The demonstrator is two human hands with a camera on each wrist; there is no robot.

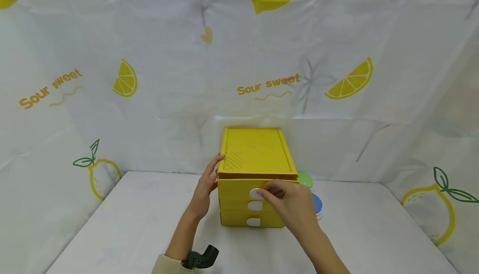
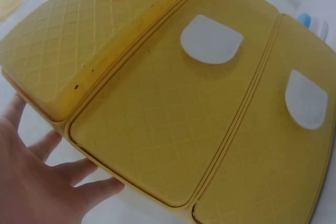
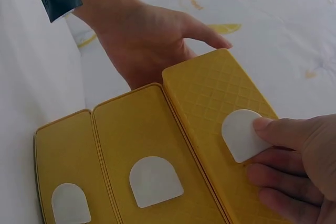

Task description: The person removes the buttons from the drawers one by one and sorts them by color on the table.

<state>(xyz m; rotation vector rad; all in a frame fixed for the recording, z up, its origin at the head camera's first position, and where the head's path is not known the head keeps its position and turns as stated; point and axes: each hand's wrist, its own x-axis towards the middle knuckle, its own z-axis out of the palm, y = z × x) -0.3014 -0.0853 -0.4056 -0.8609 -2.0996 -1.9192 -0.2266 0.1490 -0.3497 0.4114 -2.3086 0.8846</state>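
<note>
A yellow three-drawer box stands on the white table, its drawer fronts facing me. In the right wrist view, the top drawer sticks out slightly past the two below. My right hand pinches that drawer's white tab handle between thumb and fingers. Against the box's left side rests my left hand, its fingers spread and extended along the edge in the left wrist view. The middle drawer and bottom drawer sit flush, each with its own white tab.
Right of the box, partly hidden by it and my right hand, are a green-lidded container and a blue-lidded container. A white lemon-print sheet hangs behind the box. A black band is on my left wrist.
</note>
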